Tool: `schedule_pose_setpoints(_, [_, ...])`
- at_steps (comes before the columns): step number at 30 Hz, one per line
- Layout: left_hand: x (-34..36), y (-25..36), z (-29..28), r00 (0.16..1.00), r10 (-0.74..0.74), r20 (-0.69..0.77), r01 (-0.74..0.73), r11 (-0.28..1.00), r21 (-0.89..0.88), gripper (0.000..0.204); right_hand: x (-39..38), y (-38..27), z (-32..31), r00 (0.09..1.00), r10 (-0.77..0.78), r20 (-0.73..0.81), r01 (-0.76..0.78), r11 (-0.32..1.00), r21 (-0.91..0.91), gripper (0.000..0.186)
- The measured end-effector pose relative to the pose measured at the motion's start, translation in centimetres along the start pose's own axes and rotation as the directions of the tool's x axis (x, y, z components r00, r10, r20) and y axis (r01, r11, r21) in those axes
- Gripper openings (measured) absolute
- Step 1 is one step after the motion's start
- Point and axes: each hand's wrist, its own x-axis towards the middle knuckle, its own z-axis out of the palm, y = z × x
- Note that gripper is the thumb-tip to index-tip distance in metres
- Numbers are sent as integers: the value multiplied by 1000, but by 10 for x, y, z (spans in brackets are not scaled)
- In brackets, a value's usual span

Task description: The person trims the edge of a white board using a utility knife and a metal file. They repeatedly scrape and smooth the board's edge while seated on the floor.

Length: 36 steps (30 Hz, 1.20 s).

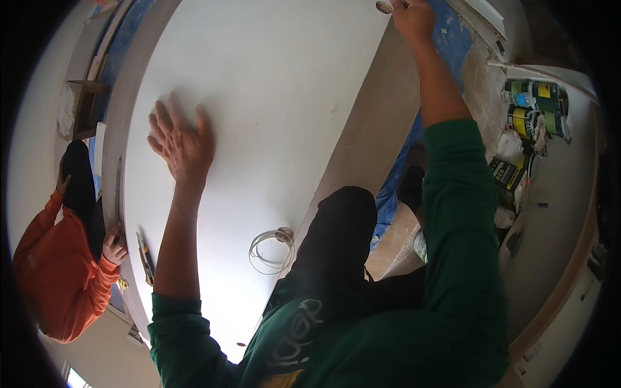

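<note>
Tubs [547,92] with contents unclear, white panel [265,129] lengthwise away from wearer, left grip [184,147] empty, spread flat, right grip [415,23] curled, hold unclear

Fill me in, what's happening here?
The person's left hand is spread palm down over a white panel. The right hand is at the panel's far right, by a round hole; its grip is unclear. A coiled pale cable and a utility knife lie on the panel. A co-worker in orange is at left.

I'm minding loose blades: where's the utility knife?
In the head view, the utility knife lies near the left edge of the white panel, left of the person's left forearm.
</note>
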Motion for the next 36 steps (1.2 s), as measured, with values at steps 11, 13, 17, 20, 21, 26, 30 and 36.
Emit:
schedule_pose_setpoints(11, [2,8,-14,999,-14,53,16,999,-30,75,-377,-253,-105,981,-6,195,-59,943,327,21])
schedule_pose_setpoints(13, [0,14,-24,994,15,105,-10,999,-47,76,-400,-260,-123,926,-111,360,-81,874,479,21])
schedule_pose_setpoints(17, [-14,5,-26,914,363,180,-356,932,-71,72,-354,-253,-171,840,369,397,-542,604,585,17])
schedule_pose_setpoints(20, [-61,24,-45,786,557,270,-523,831,-190,70,-337,-225,-200,548,631,549,-592,-171,788,27])
schedule_pose_setpoints(21, [-78,36,-52,729,622,286,-573,783,-242,71,-351,-220,-204,472,631,616,-684,-179,707,31])
schedule_pose_setpoints(26, [-148,91,-68,530,795,296,-727,605,-325,75,-446,-217,-214,193,506,841,-977,22,211,45])
schedule_pose_setpoints(30, [-165,74,-55,529,810,252,-773,583,-252,77,-414,-211,-219,349,511,785,-893,-74,445,46])
schedule_pose_setpoints(36, [-205,75,-60,517,822,237,-773,568,-283,67,-398,-190,-227,362,557,748,-918,71,391,50])
